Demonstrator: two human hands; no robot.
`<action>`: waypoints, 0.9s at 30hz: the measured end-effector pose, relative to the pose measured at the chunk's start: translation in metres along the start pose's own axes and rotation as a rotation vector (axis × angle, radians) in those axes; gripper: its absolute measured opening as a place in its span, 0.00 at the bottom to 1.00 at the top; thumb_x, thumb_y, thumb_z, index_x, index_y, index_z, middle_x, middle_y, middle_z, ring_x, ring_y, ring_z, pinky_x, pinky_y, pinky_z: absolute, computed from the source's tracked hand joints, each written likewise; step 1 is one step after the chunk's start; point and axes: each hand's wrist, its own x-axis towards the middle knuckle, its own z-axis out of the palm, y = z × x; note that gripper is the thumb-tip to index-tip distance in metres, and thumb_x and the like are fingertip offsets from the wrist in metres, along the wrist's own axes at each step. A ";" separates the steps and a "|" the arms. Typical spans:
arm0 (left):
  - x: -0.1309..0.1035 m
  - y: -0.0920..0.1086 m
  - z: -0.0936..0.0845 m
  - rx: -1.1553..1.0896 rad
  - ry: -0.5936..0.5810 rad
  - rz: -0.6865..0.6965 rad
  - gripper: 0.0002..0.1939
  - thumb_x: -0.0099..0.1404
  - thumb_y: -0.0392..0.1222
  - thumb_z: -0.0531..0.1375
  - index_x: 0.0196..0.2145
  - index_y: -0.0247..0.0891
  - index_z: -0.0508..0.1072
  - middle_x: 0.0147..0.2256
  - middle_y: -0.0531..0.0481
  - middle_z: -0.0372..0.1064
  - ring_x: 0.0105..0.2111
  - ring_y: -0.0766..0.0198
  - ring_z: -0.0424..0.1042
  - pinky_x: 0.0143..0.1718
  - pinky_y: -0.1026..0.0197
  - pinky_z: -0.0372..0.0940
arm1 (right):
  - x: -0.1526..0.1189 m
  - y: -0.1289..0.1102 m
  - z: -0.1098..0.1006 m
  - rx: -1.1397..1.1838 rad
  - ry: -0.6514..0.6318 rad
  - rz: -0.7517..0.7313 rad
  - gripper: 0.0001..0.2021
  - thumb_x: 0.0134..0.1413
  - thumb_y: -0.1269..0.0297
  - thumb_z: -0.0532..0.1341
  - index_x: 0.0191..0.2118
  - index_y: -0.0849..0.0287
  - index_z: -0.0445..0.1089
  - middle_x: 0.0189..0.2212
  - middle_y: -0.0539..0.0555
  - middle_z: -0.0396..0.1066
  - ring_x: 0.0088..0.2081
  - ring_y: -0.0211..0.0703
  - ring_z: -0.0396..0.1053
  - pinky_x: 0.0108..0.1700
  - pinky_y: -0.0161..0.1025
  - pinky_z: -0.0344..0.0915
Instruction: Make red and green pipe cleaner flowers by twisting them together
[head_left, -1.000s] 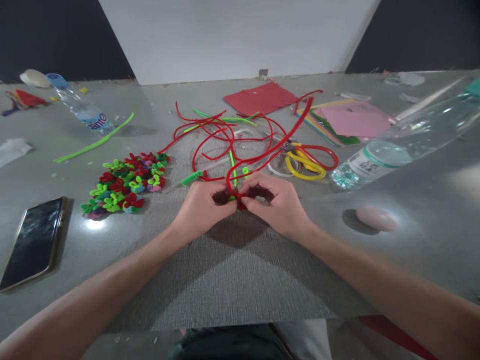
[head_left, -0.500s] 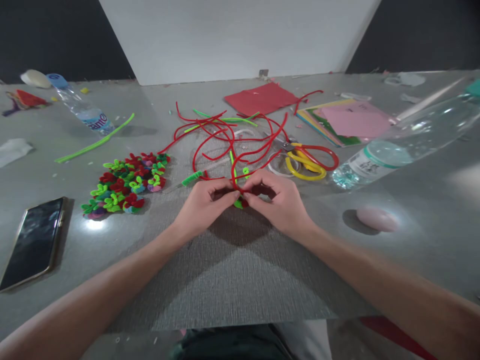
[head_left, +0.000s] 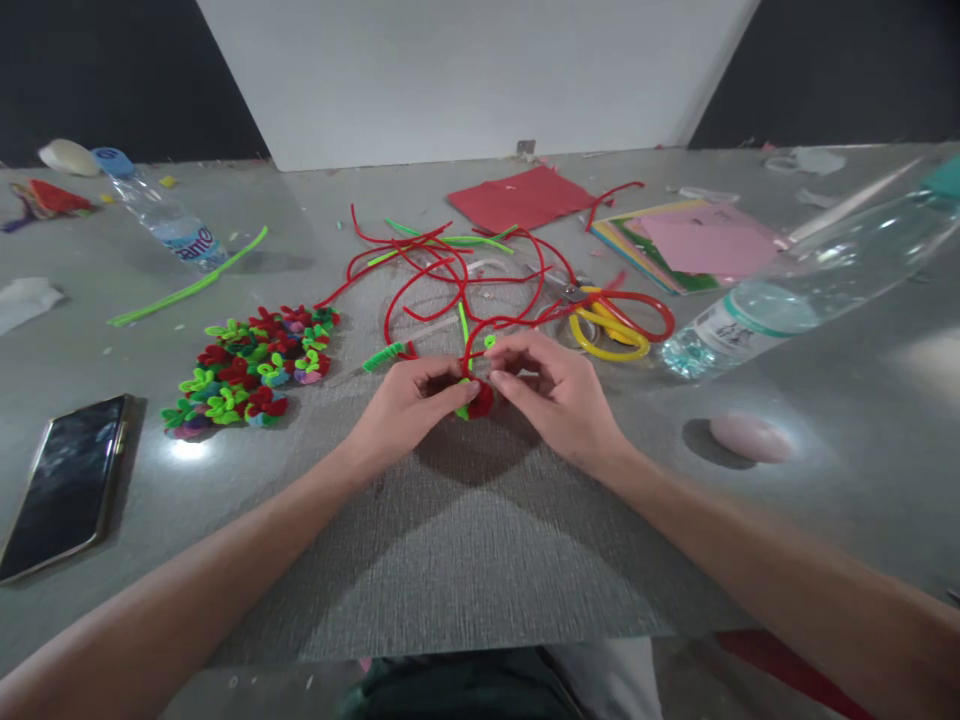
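Pinching a small, fuzzy red-and-green piece with the left hand, thumb against fingers, at centre, just before tangled red strands. Curling the right hand inward close beside it, impossible to tell whether gripping anything. Reaching on forearms cut off at the edges; partly hiding the piece in the pinch.
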 end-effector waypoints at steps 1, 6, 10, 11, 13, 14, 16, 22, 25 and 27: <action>0.000 0.001 -0.001 -0.016 -0.018 -0.013 0.13 0.70 0.45 0.64 0.29 0.35 0.75 0.28 0.53 0.69 0.30 0.67 0.65 0.33 0.63 0.58 | -0.001 -0.001 -0.001 -0.011 0.027 -0.022 0.09 0.67 0.69 0.63 0.50 0.53 0.74 0.38 0.50 0.73 0.38 0.39 0.72 0.37 0.36 0.70; 0.000 0.004 -0.001 -0.052 -0.108 -0.088 0.13 0.67 0.44 0.65 0.27 0.34 0.75 0.26 0.53 0.70 0.28 0.68 0.65 0.31 0.63 0.57 | 0.000 -0.010 -0.005 -0.049 0.138 -0.091 0.21 0.64 0.72 0.63 0.60 0.52 0.69 0.33 0.47 0.67 0.33 0.38 0.67 0.36 0.37 0.68; -0.001 0.005 0.000 -0.112 -0.157 -0.102 0.13 0.66 0.44 0.66 0.28 0.33 0.76 0.26 0.52 0.71 0.27 0.69 0.66 0.31 0.64 0.59 | 0.002 -0.011 -0.008 -0.107 0.041 0.002 0.18 0.66 0.68 0.63 0.59 0.56 0.72 0.25 0.43 0.65 0.25 0.36 0.61 0.29 0.37 0.59; -0.002 0.005 0.000 -0.138 -0.165 -0.096 0.12 0.66 0.43 0.66 0.28 0.34 0.76 0.26 0.52 0.71 0.27 0.69 0.66 0.31 0.65 0.61 | 0.003 -0.010 -0.008 -0.131 0.017 0.016 0.15 0.66 0.67 0.63 0.56 0.57 0.75 0.24 0.43 0.64 0.25 0.35 0.60 0.29 0.37 0.57; -0.003 0.005 0.001 -0.211 -0.178 -0.096 0.10 0.67 0.41 0.65 0.29 0.34 0.75 0.27 0.52 0.72 0.28 0.69 0.68 0.31 0.66 0.64 | 0.003 -0.008 -0.007 -0.196 -0.018 0.027 0.10 0.65 0.66 0.64 0.50 0.58 0.79 0.23 0.43 0.61 0.25 0.35 0.59 0.30 0.37 0.56; -0.004 0.006 0.001 -0.254 -0.184 -0.114 0.09 0.67 0.41 0.64 0.30 0.34 0.75 0.28 0.52 0.73 0.28 0.69 0.70 0.30 0.67 0.65 | 0.004 -0.007 -0.007 -0.234 -0.031 0.022 0.08 0.64 0.66 0.65 0.46 0.58 0.80 0.22 0.43 0.60 0.25 0.34 0.58 0.30 0.38 0.55; -0.005 0.006 0.003 -0.344 -0.189 -0.176 0.06 0.68 0.40 0.62 0.34 0.35 0.74 0.28 0.51 0.75 0.27 0.68 0.73 0.25 0.67 0.65 | 0.005 -0.005 -0.008 -0.303 -0.043 0.002 0.05 0.64 0.67 0.66 0.41 0.58 0.81 0.21 0.43 0.61 0.25 0.34 0.59 0.31 0.38 0.55; -0.003 0.005 0.006 -0.376 -0.091 -0.231 0.09 0.69 0.42 0.66 0.42 0.38 0.69 0.29 0.53 0.78 0.22 0.71 0.75 0.19 0.72 0.60 | 0.006 -0.006 -0.008 -0.377 -0.006 -0.110 0.06 0.63 0.71 0.66 0.33 0.58 0.76 0.30 0.49 0.72 0.34 0.40 0.69 0.38 0.39 0.60; -0.002 0.003 0.005 -0.328 -0.045 -0.197 0.13 0.69 0.41 0.67 0.47 0.37 0.70 0.29 0.53 0.79 0.21 0.72 0.74 0.19 0.72 0.61 | 0.006 -0.007 -0.008 -0.362 0.005 -0.131 0.07 0.63 0.72 0.65 0.32 0.57 0.74 0.31 0.50 0.68 0.34 0.40 0.68 0.38 0.39 0.60; -0.002 0.003 0.004 -0.327 -0.047 -0.197 0.16 0.70 0.42 0.67 0.51 0.37 0.69 0.29 0.52 0.79 0.20 0.70 0.75 0.18 0.72 0.62 | 0.005 -0.006 -0.008 -0.345 -0.001 -0.126 0.08 0.64 0.72 0.64 0.32 0.56 0.73 0.31 0.50 0.67 0.34 0.41 0.67 0.37 0.40 0.60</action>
